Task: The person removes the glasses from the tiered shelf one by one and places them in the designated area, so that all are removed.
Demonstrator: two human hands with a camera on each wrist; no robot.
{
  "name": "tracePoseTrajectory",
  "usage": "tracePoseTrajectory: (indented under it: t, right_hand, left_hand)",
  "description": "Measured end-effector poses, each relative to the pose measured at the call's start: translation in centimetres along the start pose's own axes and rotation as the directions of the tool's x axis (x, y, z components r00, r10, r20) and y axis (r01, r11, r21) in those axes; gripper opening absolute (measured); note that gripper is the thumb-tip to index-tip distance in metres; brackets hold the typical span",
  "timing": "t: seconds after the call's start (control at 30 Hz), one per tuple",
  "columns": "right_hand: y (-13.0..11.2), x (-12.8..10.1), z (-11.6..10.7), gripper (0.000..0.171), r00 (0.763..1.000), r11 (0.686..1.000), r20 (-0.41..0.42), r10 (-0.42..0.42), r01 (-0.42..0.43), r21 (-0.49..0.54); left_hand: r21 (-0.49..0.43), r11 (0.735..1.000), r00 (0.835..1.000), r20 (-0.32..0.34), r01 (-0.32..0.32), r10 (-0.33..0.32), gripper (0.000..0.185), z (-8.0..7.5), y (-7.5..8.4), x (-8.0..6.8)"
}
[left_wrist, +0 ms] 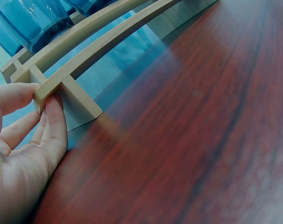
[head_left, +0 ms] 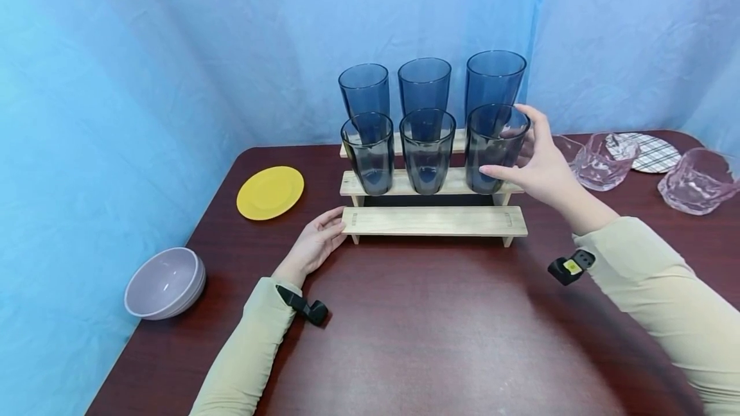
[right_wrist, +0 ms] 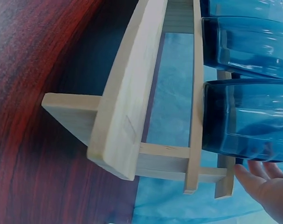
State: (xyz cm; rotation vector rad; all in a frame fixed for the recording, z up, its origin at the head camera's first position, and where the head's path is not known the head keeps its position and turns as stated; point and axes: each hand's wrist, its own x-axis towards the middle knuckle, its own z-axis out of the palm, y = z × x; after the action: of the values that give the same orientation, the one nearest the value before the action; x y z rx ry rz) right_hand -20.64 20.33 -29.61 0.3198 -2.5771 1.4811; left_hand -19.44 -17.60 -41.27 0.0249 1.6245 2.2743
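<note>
A three-step wooden rack [head_left: 433,220] stands on the dark red table [head_left: 433,345]. Three blue glasses line its top step and three its middle step; the bottom step is bare. My right hand [head_left: 540,165] is spread around the right-hand middle glass [head_left: 494,146], with the thumb low at its front and the fingers by its rim. In the right wrist view the fingertips [right_wrist: 267,186] lie straight just beside that glass [right_wrist: 244,116]. My left hand [head_left: 318,242] rests against the left end of the bottom step, and its straight fingers [left_wrist: 52,121] touch the board's end [left_wrist: 48,88].
A yellow plate [head_left: 270,192] and a lilac bowl [head_left: 166,282] lie on the left of the table. Two clear glass bowls [head_left: 601,159] [head_left: 696,180] and a plaid plate [head_left: 650,151] sit at the right. A blue curtain hangs behind and on the left.
</note>
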Motion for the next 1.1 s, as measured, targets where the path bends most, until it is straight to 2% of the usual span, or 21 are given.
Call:
tracePoseTrajectory:
  t: [0.5, 0.93, 1.1]
  right_hand:
    - [0.7, 0.1, 0.7, 0.1, 0.997, 0.999, -0.066, -0.03, 0.029, -0.018]
    - [0.0, 0.0, 0.9, 0.097, 0.991, 0.993, -0.134, -0.019, 0.003, -0.121]
    - [0.2, -0.1, 1.0, 0.097, 0.987, 0.995, -0.152, -0.044, 0.03, -0.093]
  left_hand:
    - [0.006, 1.0, 1.0, -0.01, 0.004, -0.004, 0.054, -0.1, -0.2, 0.2]
    - [0.016, 1.0, 1.0, -0.01, 0.006, -0.006, 0.054, -0.1, -0.1, 0.1]
    - [0.01, 1.0, 1.0, -0.018, 0.015, -0.014, 0.054, -0.1, -0.1, 0.1]
